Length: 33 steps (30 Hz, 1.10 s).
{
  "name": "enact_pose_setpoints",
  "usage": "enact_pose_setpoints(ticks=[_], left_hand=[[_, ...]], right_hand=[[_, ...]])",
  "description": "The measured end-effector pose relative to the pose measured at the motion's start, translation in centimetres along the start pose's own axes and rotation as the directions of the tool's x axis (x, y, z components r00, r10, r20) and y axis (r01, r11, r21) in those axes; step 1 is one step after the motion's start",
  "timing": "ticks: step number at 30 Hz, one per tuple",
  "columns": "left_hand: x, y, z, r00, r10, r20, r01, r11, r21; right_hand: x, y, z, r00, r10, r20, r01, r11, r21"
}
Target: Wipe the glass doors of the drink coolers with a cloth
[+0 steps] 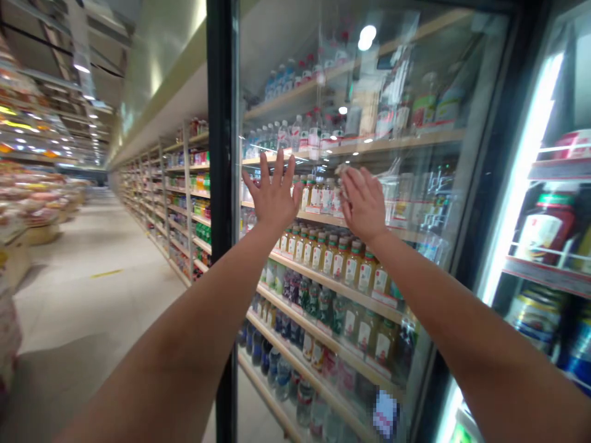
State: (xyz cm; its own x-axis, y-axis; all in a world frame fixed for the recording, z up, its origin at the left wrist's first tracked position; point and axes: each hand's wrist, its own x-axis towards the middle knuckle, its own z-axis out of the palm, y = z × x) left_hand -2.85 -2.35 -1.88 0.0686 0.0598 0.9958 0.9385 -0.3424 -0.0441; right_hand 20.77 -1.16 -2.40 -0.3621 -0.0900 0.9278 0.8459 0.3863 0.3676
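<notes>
In a store aisle [92, 240], your left hand [276, 203] spreads wide at the glass door [322, 166]; your right hand [368, 206] holds a pale cloth [342, 172].

Crumpled pale cloth [342, 170] against black-framed glass door [323, 246]

Our L hand [277, 206] (approx. 11 o'clock) & R hand [365, 206] (approx. 2 o'clock) are bare; forearms [198, 314], bare too, taper fwd.
</notes>
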Motion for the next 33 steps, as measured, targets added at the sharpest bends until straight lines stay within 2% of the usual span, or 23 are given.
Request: enact_pose_setpoints(ticks=[1,2,3,4,5,7,9,10,12,14,15,16,18,20,21,22,23,25,27,29,31,32,33], left_hand=[[0.0,-0.2,0.0,1.0,0.006,0.011,-0.006,1.0,0.006],[-0.1,-0.4,0.0,1.0,0.015,0.022,-0.015,1.0,0.014],[-0.2,-0.6,-0.1,0.999,0.032,0.033,-0.033,0.999,0.022],[-0.4,-0.8,-0.1,0.997,0.056,0.045,-0.057,0.998,0.027],[-0.6,-1.0,-0.2,0.995,0.079,0.057,-0.081,0.996,0.028],[-1.1,-1.3,-0.4,0.991,0.111,0.075,-0.113,0.993,0.016],[-1.6,-1.3,-0.6,0.991,0.107,0.078,-0.107,0.994,0.005],[-1.7,-1.2,-0.7,0.992,0.098,0.076,-0.099,0.995,0.003],[-1.9,-1.1,-1.0,0.994,0.085,0.072,-0.085,0.996,0.008],[-1.9,-0.9,-1.4,0.995,0.073,0.074,-0.075,0.997,0.017],[-1.9,-0.8,-1.5,0.995,0.067,0.077,-0.069,0.997,0.021],[-1.8,-0.7,-1.6,0.995,0.062,0.081,-0.064,0.998,0.025],[-1.7,-0.6,-1.8,0.994,0.049,0.093,-0.051,0.998,0.025],[-1.6,-0.4,-1.9,0.994,0.022,0.11,-0.024,1.0,0.012],[-1.6,-0.3,-2.0,0.993,0.006,0.122,-0.007,1.0,0.002],[-1.5,-0.2,-2.0,0.991,-0.008,0.13,0.009,1.0,-0.006],[-1.5,-0.2,-2.1,0.991,-0.017,0.136,0.018,1.0,-0.009],[-1.4,-0.3,-2.1,0.989,-0.016,0.146,0.016,1.0,0.006],[-1.4,-0.4,-2.1,0.988,-0.018,0.151,0.013,0.999,0.031],[-1.4,-0.4,-2.2,0.987,-0.027,0.157,0.022,0.999,0.036],[-1.4,-0.2,-2.3,0.986,-0.034,0.16,0.032,0.999,0.015],[-1.4,-0.1,-2.4,0.986,-0.036,0.163,0.037,0.999,-0.003],[-1.4,0.0,-2.5,0.986,-0.038,0.163,0.043,0.999,-0.023]], right_hand=[[-0.4,0.0,-0.1,0.984,-0.154,0.091,0.152,0.988,0.026],[-0.9,-0.1,-0.2,0.943,-0.291,0.158,0.285,0.956,0.062],[-1.3,-0.1,-0.2,0.903,-0.383,0.193,0.372,0.924,0.092],[-1.6,-0.2,-0.2,0.889,-0.414,0.195,0.4,0.91,0.106],[-1.8,-0.3,-0.1,0.912,-0.376,0.165,0.364,0.926,0.099],[-1.9,-0.3,0.1,0.991,-0.131,0.023,0.13,0.99,0.054],[-1.9,-0.4,0.2,0.989,0.107,-0.1,-0.103,0.994,0.046],[-1.9,-0.4,0.1,0.986,0.131,-0.107,-0.126,0.991,0.052],[-2.2,-0.7,-0.1,0.999,-0.041,-0.009,0.042,0.996,0.074],[-2.9,-1.1,-0.3,0.955,-0.281,0.101,0.269,0.956,0.116],[-3.4,-1.4,-0.4,0.943,-0.316,0.108,0.302,0.945,0.122],[-3.8,-1.6,-0.3,0.959,-0.271,0.081,0.262,0.959,0.108],[-4.6,-2.1,-0.2,0.999,-0.009,-0.04,0.012,0.997,0.071],[-5.2,-2.4,-0.2,0.971,0.21,-0.115,-0.203,0.977,0.07],[-5.4,-2.5,-0.3,0.969,0.226,-0.104,-0.219,0.973,0.073],[-5.6,-2.6,-0.5,0.982,0.177,-0.062,-0.172,0.982,0.074],[-5.8,-2.7,-0.7,0.997,0.079,-0.002,-0.079,0.994,0.077],[-6.0,-2.7,-1.1,0.986,-0.132,0.102,0.123,0.988,0.095],[-6.2,-2.8,-1.3,0.972,-0.204,0.119,0.193,0.977,0.093],[-6.4,-2.9,-1.3,0.997,-0.066,0.051,0.063,0.997,0.052],[-6.5,-2.9,-1.2,0.993,0.116,-0.018,-0.116,0.993,0.02],[-6.5,-2.9,-1.3,0.989,0.145,-0.02,-0.145,0.989,0.016],[-6.4,-2.7,-1.5,0.995,0.102,0.016,-0.102,0.995,0.022]])
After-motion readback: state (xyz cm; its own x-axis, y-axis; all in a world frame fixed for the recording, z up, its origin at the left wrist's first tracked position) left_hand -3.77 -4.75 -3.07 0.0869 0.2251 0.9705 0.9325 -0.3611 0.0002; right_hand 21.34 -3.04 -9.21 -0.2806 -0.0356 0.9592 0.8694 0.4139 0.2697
